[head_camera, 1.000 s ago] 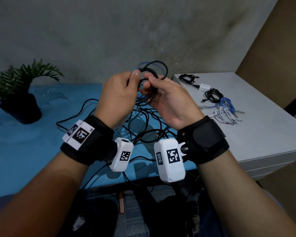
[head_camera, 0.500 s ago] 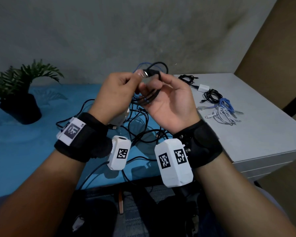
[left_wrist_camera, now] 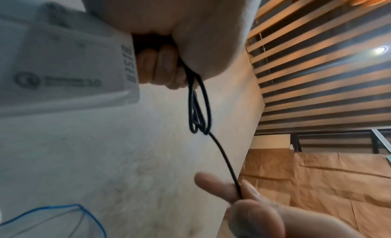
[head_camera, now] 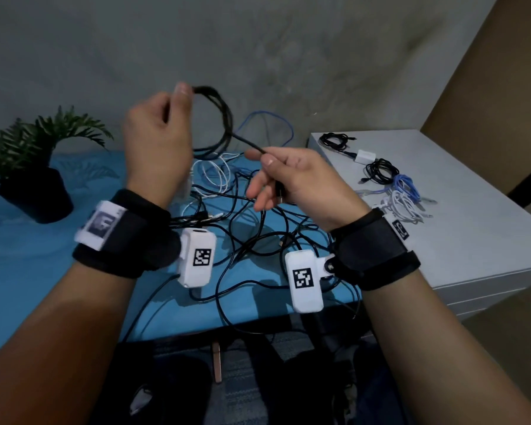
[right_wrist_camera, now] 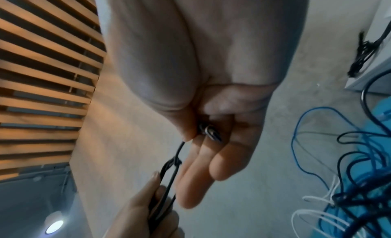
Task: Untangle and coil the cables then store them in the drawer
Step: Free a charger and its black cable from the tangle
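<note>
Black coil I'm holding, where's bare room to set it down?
Bare: the grey cabinet top near its front edge, nearer you than the coiled cables, and the blue surface in front of the potted plant. Crowded: the cable tangle between your wrists.

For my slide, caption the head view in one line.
Left hand holds a coiled black cable while right hand pinches its free end above tangled cables.

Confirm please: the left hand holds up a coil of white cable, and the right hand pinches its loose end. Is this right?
One detail is wrong: the coil is black, not white, as the head view shows. The rest stands: the left hand holds it up and the right hand pinches its loose end. White cables lie in the tangle on the blue table.
</note>
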A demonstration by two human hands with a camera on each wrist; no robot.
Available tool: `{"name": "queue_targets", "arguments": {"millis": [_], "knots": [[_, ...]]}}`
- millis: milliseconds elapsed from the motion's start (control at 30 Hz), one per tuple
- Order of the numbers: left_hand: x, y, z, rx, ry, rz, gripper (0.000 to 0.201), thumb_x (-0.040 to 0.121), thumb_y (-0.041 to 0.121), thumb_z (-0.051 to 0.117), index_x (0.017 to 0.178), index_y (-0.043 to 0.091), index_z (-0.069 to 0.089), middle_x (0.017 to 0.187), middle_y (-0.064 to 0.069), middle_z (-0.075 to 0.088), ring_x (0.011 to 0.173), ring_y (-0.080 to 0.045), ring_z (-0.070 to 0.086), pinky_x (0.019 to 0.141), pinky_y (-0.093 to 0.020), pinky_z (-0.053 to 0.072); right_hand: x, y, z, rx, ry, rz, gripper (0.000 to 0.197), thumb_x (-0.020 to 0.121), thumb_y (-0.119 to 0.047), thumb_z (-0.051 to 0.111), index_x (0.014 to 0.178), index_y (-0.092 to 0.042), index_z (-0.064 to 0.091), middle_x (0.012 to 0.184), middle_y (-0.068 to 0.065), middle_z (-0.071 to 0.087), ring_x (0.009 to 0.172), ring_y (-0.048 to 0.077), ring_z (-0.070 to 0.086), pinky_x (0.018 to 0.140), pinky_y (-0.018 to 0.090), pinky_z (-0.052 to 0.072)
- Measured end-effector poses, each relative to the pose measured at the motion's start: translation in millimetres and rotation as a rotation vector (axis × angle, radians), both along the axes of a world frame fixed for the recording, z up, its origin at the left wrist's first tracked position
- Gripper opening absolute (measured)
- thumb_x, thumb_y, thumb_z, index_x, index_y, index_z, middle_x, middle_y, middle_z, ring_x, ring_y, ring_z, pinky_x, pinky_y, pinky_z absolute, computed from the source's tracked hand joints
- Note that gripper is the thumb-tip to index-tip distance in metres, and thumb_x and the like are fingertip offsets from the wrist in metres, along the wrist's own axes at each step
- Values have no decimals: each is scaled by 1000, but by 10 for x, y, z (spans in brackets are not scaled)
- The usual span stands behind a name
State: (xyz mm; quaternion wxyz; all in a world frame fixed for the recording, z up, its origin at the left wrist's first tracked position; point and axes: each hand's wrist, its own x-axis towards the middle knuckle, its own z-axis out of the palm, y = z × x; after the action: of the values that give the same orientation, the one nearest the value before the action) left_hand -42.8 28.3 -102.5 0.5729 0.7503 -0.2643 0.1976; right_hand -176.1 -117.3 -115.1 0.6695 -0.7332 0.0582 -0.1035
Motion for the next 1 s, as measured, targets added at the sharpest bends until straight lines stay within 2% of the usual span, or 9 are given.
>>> {"name": "queue_targets", "arguments": {"millis": [67,200,300,500,667,733,800,900,1000], "knots": [[56,22,-17,-16,28,-14,60,100,52,45,64,4,45,63,-14,42,58,-20,36,53,-49,34,-36,-93,13,1,-4,-31,28,110,-14,39,129,-6,58,79,10,73,62,18,68,61,26,50],[-98,-97,-97,-1,117,-209,51,103,50,45,65,16,43,64,-9,40,57,-17,35,52,-39,28,-5,-131,-28,-1,27,-82,28,108,-17,45,130,-11,61,104,10,77,91,22,71,80,31,53],[-179,-175,-127,22,135,-293,54,105,47,45,70,5,45,64,-8,38,57,-14,34,54,-33,28,36,-68,-36,61,11,-61,21,106,-26,51,120,-17,64,113,8,76,95,20,71,89,35,53],[-246,-168,-87,38,294,-450,46,103,49,49,75,15,61,61,2,45,50,-12,40,50,-28,33,32,-57,-29,115,-61,-157,18,104,-15,55,115,-5,64,82,2,73,61,17,69,58,24,54],[-235,-30,-1,53,465,-767,23,101,15,57,86,20,73,108,-31,63,70,-24,68,76,-45,57,-16,-304,21,167,-113,-265,20,102,-14,57,116,-3,66,71,1,70,58,14,63,56,25,53],[-261,-33,7,86,465,-774,18,100,12,58,88,19,71,118,-30,63,77,-26,72,83,-46,59,-29,-350,10,232,-123,-269,22,103,-15,56,117,-1,66,70,2,68,59,13,61,54,24,52],[-271,-58,-2,105,463,-752,13,100,12,58,94,17,69,106,-24,69,80,-25,75,82,-45,59,-29,-353,-21,294,-116,-240,27,104,-23,54,118,-4,67,74,1,66,64,13,60,60,25,51],[-294,-102,-11,35,513,-761,10,102,9,54,103,11,64,86,-3,71,79,-20,75,72,-37,63,-5,-304,-100,422,-98,-116,38,106,-39,44,119,-12,68,91,2,70,85,18,66,83,35,49],[-302,-138,-29,-88,560,-763,10,103,7,53,105,8,62,97,-7,75,83,-21,74,68,-32,61,37,-237,-181,539,-58,113,48,107,-46,36,138,-19,59,129,22,61,111,38,59,101,48,49]]}}
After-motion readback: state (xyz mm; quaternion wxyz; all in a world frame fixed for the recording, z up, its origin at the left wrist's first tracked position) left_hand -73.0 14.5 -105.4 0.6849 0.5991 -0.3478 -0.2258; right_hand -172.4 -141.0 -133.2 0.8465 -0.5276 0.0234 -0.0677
